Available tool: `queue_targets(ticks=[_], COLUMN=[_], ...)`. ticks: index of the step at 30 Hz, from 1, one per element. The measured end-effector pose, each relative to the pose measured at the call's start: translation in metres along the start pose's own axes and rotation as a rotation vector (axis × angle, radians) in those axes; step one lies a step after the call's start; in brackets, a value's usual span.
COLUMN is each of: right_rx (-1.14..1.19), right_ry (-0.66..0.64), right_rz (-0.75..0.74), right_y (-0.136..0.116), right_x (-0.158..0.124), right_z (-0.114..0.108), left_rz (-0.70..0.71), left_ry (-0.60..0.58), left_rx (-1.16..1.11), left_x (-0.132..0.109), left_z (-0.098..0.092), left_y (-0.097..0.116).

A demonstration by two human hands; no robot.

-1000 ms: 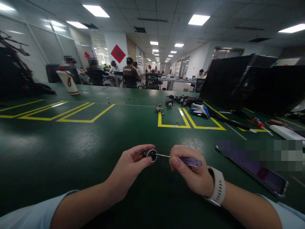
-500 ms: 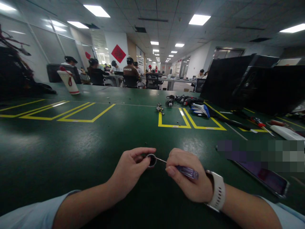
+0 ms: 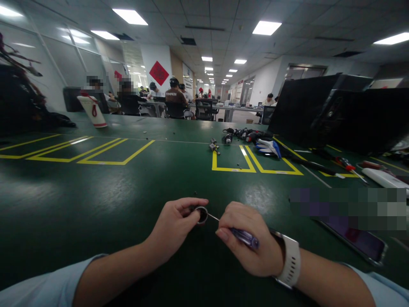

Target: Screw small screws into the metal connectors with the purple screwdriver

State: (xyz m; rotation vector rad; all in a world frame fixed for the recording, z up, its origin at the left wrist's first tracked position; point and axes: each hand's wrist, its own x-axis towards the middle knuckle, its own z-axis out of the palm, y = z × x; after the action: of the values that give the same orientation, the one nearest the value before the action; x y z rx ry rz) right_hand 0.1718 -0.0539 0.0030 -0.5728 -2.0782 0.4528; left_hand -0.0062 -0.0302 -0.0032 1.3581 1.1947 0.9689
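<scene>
Purple-handled screwdriver (image 3: 244,237) gripped by right hand (image 3: 252,243), round metal part (image 3: 202,214) pinched in left hand (image 3: 174,228)

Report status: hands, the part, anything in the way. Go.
Left hand grips small round metal part. Right hand holds purple-handled screwdriver, tip in the part. Phone lies off right; nothing blocking.
</scene>
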Motion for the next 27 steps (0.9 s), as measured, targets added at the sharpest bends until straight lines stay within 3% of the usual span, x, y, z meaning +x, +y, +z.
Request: queue_targets(ticks=[3,6,11,17,27], right_rx=[0.218,0.48,0.646,0.578,0.581], right_ry=[0.141,0.334,0.352,0.403,0.324], right_rz=[0.101,0.316,0.675,0.762,0.794], right_y=[0.004,0.02,0.057,0.077,0.074], right_x=[0.002,0.008,0.026,0.043,0.044], right_z=[-0.001,0.0,0.012,0.032,0.039], left_rz=[0.012,0.029,0.058,0.012,-0.022], left_ry=[0.03,0.135,0.339,0.395,0.32], left_rx=[-0.014,-0.045,-0.169,-0.191,-0.144], left_x=[0.003,0.009,0.023,0.038,0.042], left_z=[-0.003,-0.009,-0.019,-0.024,-0.016], left_y=[0.005,0.013,0.023,0.014,-0.008])
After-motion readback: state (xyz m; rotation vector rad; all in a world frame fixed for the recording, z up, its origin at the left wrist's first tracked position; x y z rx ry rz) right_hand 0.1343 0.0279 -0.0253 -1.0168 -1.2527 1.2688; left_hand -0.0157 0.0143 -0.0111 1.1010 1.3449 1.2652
